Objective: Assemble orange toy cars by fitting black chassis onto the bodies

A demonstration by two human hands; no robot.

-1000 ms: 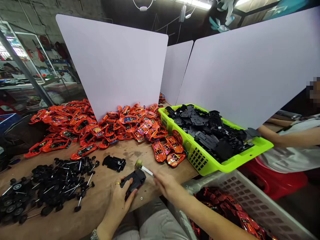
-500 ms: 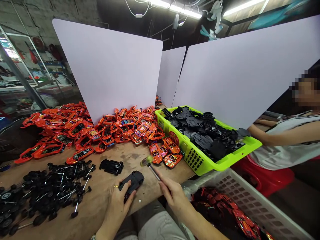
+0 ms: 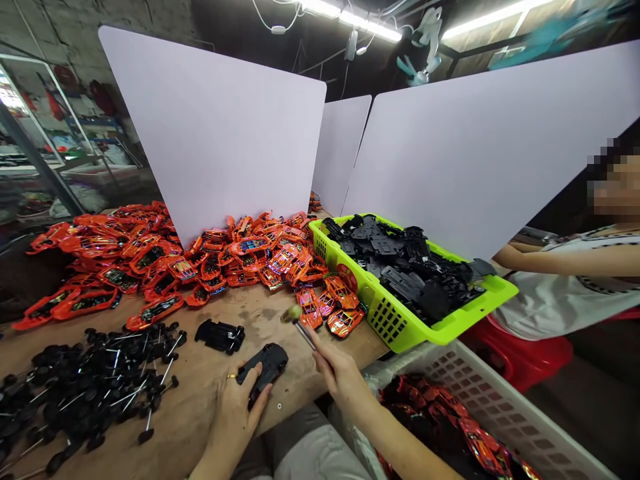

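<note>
My left hand (image 3: pixel 234 413) holds a black plastic toy car chassis (image 3: pixel 265 369) against the wooden workbench (image 3: pixel 210 387). My right hand (image 3: pixel 340 375) grips the metal shaft of a screwdriver with a green handle (image 3: pixel 293 314), whose handle points away from me, just beyond the chassis. Another black chassis (image 3: pixel 220 336) lies to the left of my hands. Black wheels on metal axles (image 3: pixel 95 393) form a heap at the left. Orange toy car bodies (image 3: pixel 150 263) are piled along the far side of the bench, with a few (image 3: pixel 344 323) near my right hand.
A lime-green basket (image 3: pixel 400 293) full of black chassis sits on the bench's right side. Below it, a white crate (image 3: pixel 480 393) holds orange car bodies. White divider panels (image 3: pixel 210 133) stand behind the bench. A co-worker (image 3: pixel 565 287) sits at the right.
The screwdriver has tilted from a flatter angle, its handle rising further from me. Both hands still hold their items. The view has shifted slightly, bringing more of the co-worker in at the right.
</note>
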